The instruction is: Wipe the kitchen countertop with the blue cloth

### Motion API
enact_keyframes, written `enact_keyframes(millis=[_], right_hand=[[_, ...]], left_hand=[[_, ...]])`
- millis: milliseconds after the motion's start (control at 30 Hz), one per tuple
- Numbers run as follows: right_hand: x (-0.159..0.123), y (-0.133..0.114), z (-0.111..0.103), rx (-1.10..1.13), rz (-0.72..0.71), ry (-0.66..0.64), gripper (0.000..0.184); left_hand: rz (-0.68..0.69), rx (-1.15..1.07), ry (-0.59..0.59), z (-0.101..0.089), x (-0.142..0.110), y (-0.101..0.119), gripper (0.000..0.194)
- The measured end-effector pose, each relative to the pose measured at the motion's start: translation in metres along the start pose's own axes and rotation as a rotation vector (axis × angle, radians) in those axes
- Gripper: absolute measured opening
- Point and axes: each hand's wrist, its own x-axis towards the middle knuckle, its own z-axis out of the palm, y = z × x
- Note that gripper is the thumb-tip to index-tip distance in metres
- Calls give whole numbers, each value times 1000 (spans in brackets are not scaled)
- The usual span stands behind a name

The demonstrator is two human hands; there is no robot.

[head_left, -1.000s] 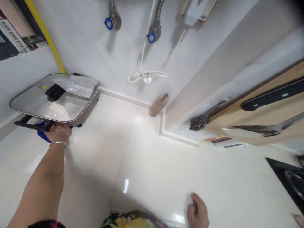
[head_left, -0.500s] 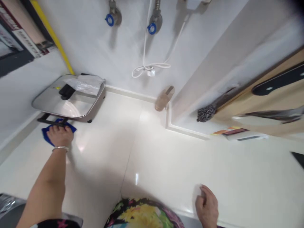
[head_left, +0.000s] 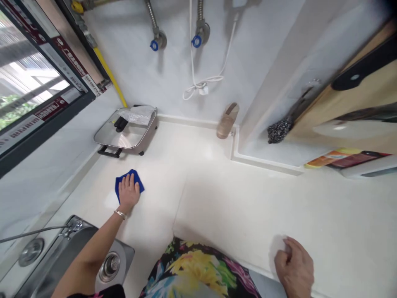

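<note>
My left hand (head_left: pixel 128 191) lies flat with fingers spread on a blue cloth (head_left: pixel 121 183), pressing it onto the white countertop (head_left: pixel 217 194) a little in front of the electric skillet (head_left: pixel 127 133). A bracelet sits on that wrist. My right hand (head_left: pixel 294 267) rests at the counter's near edge on the right, fingers curled over a small white patch that I cannot make out.
The skillet with its glass lid stands in the back left corner under a yellow pipe. A steel sink (head_left: pixel 62 252) is at the lower left. A brown scrub brush (head_left: pixel 227 120), a steel scourer (head_left: pixel 277 130), wall valves (head_left: pixel 196 40) and a white cord (head_left: pixel 201 85) are at the back.
My left hand has drawn the blue cloth back from the skillet's handle toward me across the counter. The view has tilted, bringing the sink and window into sight. The right hand stayed put.
</note>
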Motion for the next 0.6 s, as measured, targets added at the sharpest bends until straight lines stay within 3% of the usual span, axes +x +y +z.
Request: enact_keyframes(millis=[233, 367, 600], right_hand=[[3, -6, 3, 1, 30, 5, 35], [5, -10, 5, -15, 11, 37, 36], [6, -18, 5, -6, 40, 30, 39]], left_hand=[[182, -11, -13, 2, -42, 54, 63], [378, -20, -1, 3, -58, 92, 61], [743, -42, -34, 4, -81, 193, 58]])
